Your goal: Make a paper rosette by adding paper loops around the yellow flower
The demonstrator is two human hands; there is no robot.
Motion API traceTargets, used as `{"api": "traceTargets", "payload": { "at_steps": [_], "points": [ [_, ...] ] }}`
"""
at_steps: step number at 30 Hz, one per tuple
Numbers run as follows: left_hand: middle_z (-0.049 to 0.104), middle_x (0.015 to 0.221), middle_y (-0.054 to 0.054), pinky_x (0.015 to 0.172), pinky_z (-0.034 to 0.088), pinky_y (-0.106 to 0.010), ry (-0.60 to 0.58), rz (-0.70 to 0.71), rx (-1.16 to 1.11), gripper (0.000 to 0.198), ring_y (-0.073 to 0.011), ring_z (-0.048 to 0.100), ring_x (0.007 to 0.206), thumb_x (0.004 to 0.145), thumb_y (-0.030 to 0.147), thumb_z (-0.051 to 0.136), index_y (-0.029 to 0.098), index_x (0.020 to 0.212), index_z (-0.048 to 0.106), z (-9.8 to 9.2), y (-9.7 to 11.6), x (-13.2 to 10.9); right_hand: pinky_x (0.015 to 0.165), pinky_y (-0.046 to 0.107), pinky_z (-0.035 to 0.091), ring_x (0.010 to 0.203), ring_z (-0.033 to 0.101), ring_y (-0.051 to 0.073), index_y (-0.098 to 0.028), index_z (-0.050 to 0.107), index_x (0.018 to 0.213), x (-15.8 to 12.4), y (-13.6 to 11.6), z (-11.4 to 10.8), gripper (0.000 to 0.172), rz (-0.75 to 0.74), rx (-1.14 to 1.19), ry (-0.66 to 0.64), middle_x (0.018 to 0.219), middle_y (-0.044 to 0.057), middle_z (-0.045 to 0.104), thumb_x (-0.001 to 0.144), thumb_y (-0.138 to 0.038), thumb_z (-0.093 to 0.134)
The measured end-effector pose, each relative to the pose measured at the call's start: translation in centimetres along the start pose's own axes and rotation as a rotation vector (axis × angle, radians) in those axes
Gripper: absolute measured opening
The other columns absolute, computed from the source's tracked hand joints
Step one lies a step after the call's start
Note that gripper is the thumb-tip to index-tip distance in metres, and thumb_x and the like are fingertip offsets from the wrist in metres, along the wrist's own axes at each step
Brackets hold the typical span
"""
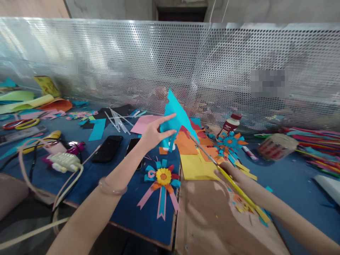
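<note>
My left hand (156, 132) pinches a sheet of blue paper (176, 111), raised above the table, between its fingers and thumb. In my right hand (228, 171) are long scissors with yellow handles (239, 189); their metal blades point up and left, the tips by the lower right edge of the blue paper. Below lie orange paper (186, 143) and yellow paper (196, 168). A paper rosette (163, 176) with a yellow centre and pink and blue tails rests on the blue tabletop, under my left forearm's right side.
Two phones, one a black phone (107, 148), lie left of centre beside white sticks (119, 120). A white power plug (65, 162) with cables is at the left. At the right stand a bottle (230, 124) and a round container (277, 146). Behind rises a perforated metal panel (175, 53).
</note>
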State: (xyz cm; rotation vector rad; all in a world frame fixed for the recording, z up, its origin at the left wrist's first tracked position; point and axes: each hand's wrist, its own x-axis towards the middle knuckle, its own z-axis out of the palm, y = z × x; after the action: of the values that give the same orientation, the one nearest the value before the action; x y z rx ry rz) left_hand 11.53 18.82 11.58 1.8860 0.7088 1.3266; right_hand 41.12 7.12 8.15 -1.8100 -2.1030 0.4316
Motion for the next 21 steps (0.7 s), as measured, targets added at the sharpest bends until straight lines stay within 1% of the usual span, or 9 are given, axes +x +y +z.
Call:
{"api": "traceTargets", "payload": {
  "at_steps": [2,4,7,9,13,16,18,20,21],
  "points": [
    [0.064,0.123,-0.003,0.089,0.053,-0.036,0.132,0.042,0.092,0.048,-0.0230,0.062,0.107,0.080,0.028,0.066,0.025,0.127,0.058,-0.3,-0.2,0.2,0.063,0.030,0.044,0.070,0.059,0.020,-0.018,0.054,0.087,1.7,0.2,0.3,0.038,0.071,-0.209,-0.008,0.080,0.009,0.064,0.091,-0.050,0.034],
    [0.066,0.121,-0.003,0.095,0.050,-0.038,0.216,0.060,0.142,0.039,-0.0232,0.060,0.111,0.082,0.029,0.064,0.025,0.120,0.063,-0.2,-0.4,0.2,0.062,0.029,0.041,0.073,0.061,0.022,-0.014,0.055,0.091,3.3,0.5,0.8,0.034,0.133,-0.387,-0.034,0.084,0.013,0.066,0.092,-0.043,0.036],
    [0.069,0.115,-0.003,0.092,0.052,-0.038,0.216,0.023,0.074,0.034,-0.0222,0.063,0.106,0.083,0.030,0.063,0.024,0.116,0.066,0.4,-0.6,0.2,0.058,0.029,0.036,0.074,0.064,0.025,-0.011,0.058,0.090,5.2,1.4,1.7,0.032,0.179,-0.481,-0.061,0.086,0.019,0.068,0.088,-0.040,0.044],
    [0.070,0.114,-0.003,0.090,0.054,-0.038,0.202,-0.001,0.021,0.034,-0.0220,0.065,0.104,0.081,0.031,0.065,0.023,0.114,0.067,0.8,-0.7,0.1,0.055,0.028,0.035,0.073,0.065,0.026,-0.011,0.061,0.086,5.9,1.9,2.0,0.033,0.181,-0.492,-0.080,0.084,0.019,0.068,0.085,-0.041,0.048],
    [0.071,0.110,-0.002,0.088,0.055,-0.036,0.210,-0.029,-0.006,0.034,-0.0213,0.066,0.101,0.079,0.032,0.068,0.025,0.111,0.068,1.4,-0.9,-0.1,0.054,0.027,0.036,0.069,0.066,0.026,-0.012,0.064,0.073,6.6,1.7,1.1,0.035,0.164,-0.507,-0.122,0.074,0.017,0.068,0.080,-0.045,0.056],
    [0.071,0.111,-0.002,0.085,0.056,-0.034,0.219,-0.042,0.005,0.034,-0.0210,0.066,0.100,0.079,0.033,0.068,0.025,0.112,0.068,1.7,-0.9,-0.3,0.056,0.029,0.038,0.069,0.064,0.026,-0.012,0.066,0.069,6.6,-0.7,-0.9,0.039,0.140,-0.512,-0.092,0.073,0.017,0.067,0.081,-0.047,0.056],
    [0.070,0.112,-0.002,0.087,0.055,-0.034,0.223,-0.035,0.026,0.034,-0.0207,0.065,0.102,0.079,0.032,0.068,0.025,0.112,0.067,1.8,-0.8,-0.3,0.055,0.027,0.037,0.063,0.060,0.019,-0.015,0.068,0.076,6.4,-3.6,-2.1,0.044,0.073,-0.419,-0.067,0.070,0.010,0.065,0.089,-0.049,0.043],
    [0.070,0.113,-0.002,0.091,0.053,-0.033,0.228,-0.025,0.045,0.034,-0.0200,0.064,0.104,0.079,0.031,0.068,0.025,0.111,0.067,2.0,-0.6,-0.4,0.050,0.025,0.035,0.052,0.050,0.013,-0.018,0.069,0.082,6.1,-6.7,-2.6,0.052,-0.088,-0.017,-0.068,0.062,0.003,0.059,0.092,-0.055,0.034],
    [0.070,0.113,-0.002,0.092,0.053,-0.033,0.229,-0.024,0.055,0.033,-0.0197,0.064,0.104,0.078,0.031,0.068,0.024,0.111,0.068,2.0,-0.4,-0.4,0.048,0.024,0.034,0.050,0.046,0.012,-0.018,0.069,0.081,6.0,-8.1,-2.4,0.053,-0.129,0.126,-0.005,0.060,0.001,0.057,0.090,-0.058,0.036]
  ]
}}
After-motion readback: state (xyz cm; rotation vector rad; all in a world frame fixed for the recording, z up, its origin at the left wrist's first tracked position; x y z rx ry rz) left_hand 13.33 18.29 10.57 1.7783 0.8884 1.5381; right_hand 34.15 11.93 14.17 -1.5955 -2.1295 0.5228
